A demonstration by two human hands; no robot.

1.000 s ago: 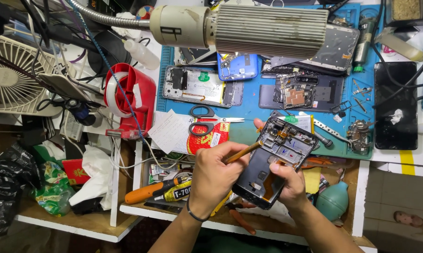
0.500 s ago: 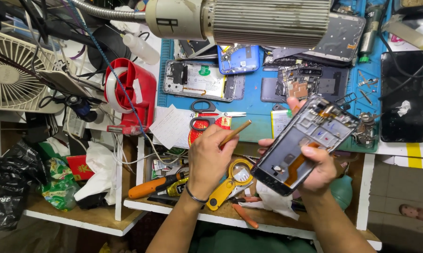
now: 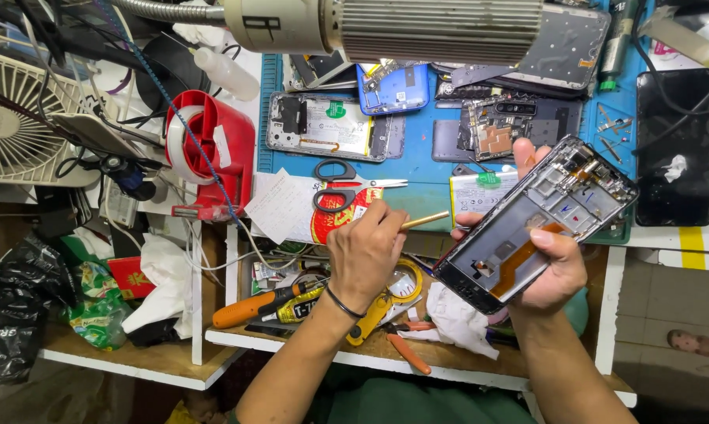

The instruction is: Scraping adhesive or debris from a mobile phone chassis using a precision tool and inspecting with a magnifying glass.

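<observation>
Wooden workbench (image 3: pixel 480 363), blue mat (image 3: pixel 417 161), scissors (image 3: pixel 346 184), red tape dispenser (image 3: pixel 213 153), opened phones (image 3: pixel 331 126)

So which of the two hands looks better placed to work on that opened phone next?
Probably the left hand: it pinches a thin wooden stick whose tip points toward the opened phone frame. The right hand is fully occupied gripping that frame, tilted, above the bench.

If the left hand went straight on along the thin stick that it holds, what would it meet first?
The left hand points its thin stick to the right and slightly up. It would probably meet the opened phone frame held in the right hand, though depth is unclear.
</observation>
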